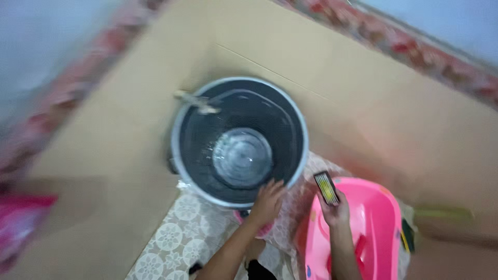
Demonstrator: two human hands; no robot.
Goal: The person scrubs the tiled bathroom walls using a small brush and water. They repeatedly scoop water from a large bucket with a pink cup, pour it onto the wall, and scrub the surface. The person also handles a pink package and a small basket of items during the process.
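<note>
A large dark round bucket [292, 127] with a light rim stands below me, with a little water and a pale disc at its bottom. My left hand [267, 201] rests on the bucket's near rim, fingers spread over the edge. My right hand [336, 211] holds a small dark rectangular object [326, 187] with yellow and light stripes, raised just right of the bucket and above a pink plastic tub [373, 228]. A tap or handle [197, 103] juts over the bucket's far left rim.
Tan tiled walls [363, 103] with a red patterned border [436, 57] surround the bucket. A patterned white floor tile [171, 238] lies at the near left. A blurred pink thing [18, 223] shows at the far left edge. The frame is motion-blurred.
</note>
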